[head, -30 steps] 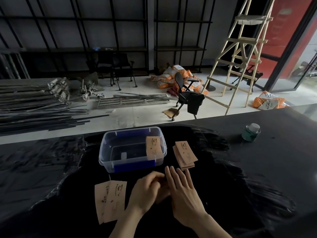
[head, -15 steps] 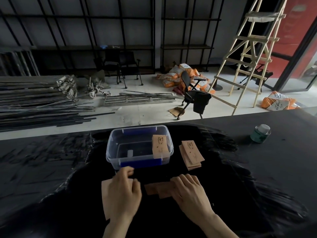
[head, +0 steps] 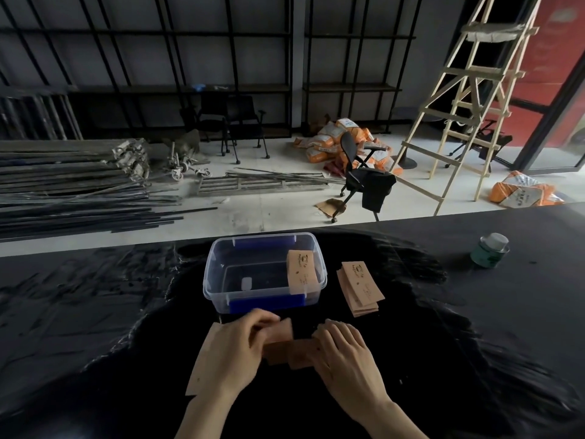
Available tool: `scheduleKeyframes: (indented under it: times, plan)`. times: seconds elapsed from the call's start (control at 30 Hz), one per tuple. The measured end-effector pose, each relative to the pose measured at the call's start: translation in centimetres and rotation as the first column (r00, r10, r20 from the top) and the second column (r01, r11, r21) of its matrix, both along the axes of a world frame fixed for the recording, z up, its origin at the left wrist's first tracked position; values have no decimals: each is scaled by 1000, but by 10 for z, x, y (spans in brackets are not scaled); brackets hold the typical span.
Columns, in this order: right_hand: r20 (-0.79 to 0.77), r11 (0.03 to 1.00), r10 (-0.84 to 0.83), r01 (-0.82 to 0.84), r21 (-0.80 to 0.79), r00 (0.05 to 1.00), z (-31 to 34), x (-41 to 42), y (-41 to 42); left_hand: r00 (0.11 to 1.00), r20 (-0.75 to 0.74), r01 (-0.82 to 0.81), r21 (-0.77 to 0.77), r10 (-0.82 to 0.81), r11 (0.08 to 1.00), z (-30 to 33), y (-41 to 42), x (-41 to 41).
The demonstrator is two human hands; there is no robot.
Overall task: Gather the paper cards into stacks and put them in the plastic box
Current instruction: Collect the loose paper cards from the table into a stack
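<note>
A clear plastic box point(head: 218, 274) with blue clips stands on the black table, and one tan paper card point(head: 301, 274) leans inside its right end. A stack of cards point(head: 361, 288) lies just right of the box. My left hand point(head: 235, 353) pinches a card point(head: 280, 331) and lifts it over the loose cards point(head: 294, 353) in front of the box. A further card point(head: 202, 365) lies partly hidden under that hand. My right hand point(head: 345, 353) presses flat on the right end of the loose cards.
A green jar with a white lid point(head: 489, 250) stands far right on the table point(head: 474, 327). Beyond the far edge are metal rods, an office chair point(head: 364, 175), a wooden ladder point(head: 468, 99) and orange sacks on the floor.
My left hand left the cards at the left, carrying one to the right toward the loose cards. My right hand stayed on them. The view shifted slightly.
</note>
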State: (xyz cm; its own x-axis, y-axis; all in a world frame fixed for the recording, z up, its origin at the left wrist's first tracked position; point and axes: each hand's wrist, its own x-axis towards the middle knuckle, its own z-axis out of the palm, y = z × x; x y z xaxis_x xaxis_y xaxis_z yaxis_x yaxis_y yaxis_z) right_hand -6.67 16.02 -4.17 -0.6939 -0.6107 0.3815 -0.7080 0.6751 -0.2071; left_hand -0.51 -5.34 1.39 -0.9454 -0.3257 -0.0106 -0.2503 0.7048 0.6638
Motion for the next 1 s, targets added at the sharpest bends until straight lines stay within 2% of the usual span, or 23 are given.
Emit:
scheduleKeyframes:
  times: [0.07, 0.13, 0.2, 0.27, 0.3, 0.37, 0.4, 0.43, 0.5, 0.53, 0.6, 0.77, 0.9, 1.0]
  plan:
    - [3, 999, -41, 41, 15, 999, -1, 1, -1, 990, 34, 136, 71, -139, 988, 1, 17, -10]
    - [24, 997, -49, 48, 57, 998, -2, 1, -2, 977, 30, 204, 150, -210, 967, -6, 32, -15]
    - [42, 993, -13, 8, 114, 999, -3, 0, -3, 983, -36, 186, 244, -182, 952, -13, 43, -17]
    - [33, 987, 10, -15, 158, 999, -4, -1, -3, 989, -135, 98, 300, -60, 949, -16, 46, -14]
    - [31, 986, 16, -21, 167, 999, -4, -1, -3, 980, -194, 8, 268, 45, 963, -18, 43, -11]
    - [20, 984, 18, -21, 178, 1000, -1, -1, -5, 935, -255, -236, 69, 246, 969, -26, 25, -1]
    - [10, 984, 9, -11, 179, 1000, 0, -1, -5, 926, -192, -342, -69, 324, 937, -29, 13, 5]
    - [8, 985, 2, -3, 170, 1000, 0, -2, -5, 916, -64, -401, -203, 397, 893, -32, 3, 12]
    - [13, 991, -9, 7, 133, 1000, -2, -3, -6, 875, 162, -375, -370, 457, 850, -34, -10, 23]
    - [12, 993, -9, 7, 118, 1000, -4, -3, -6, 871, 204, -348, -385, 446, 855, -34, -12, 26]
    - [12, 994, -3, 2, 107, 1000, -7, -3, -8, 899, 187, -324, -322, 395, 890, -30, -14, 25]
    - [-57, 996, 29, -24, 87, 998, -7, 0, -7, 977, 2, -213, 2, 213, 977, -10, -10, 5]
    - [-103, 997, -9, 16, 69, 995, -9, 2, -11, 999, -11, 36, 103, -35, 994, -1, 12, -16]
    - [-16, 996, -68, 69, 49, 998, -9, 1, -12, 984, 5, 176, 164, -179, 971, -5, 26, -25]
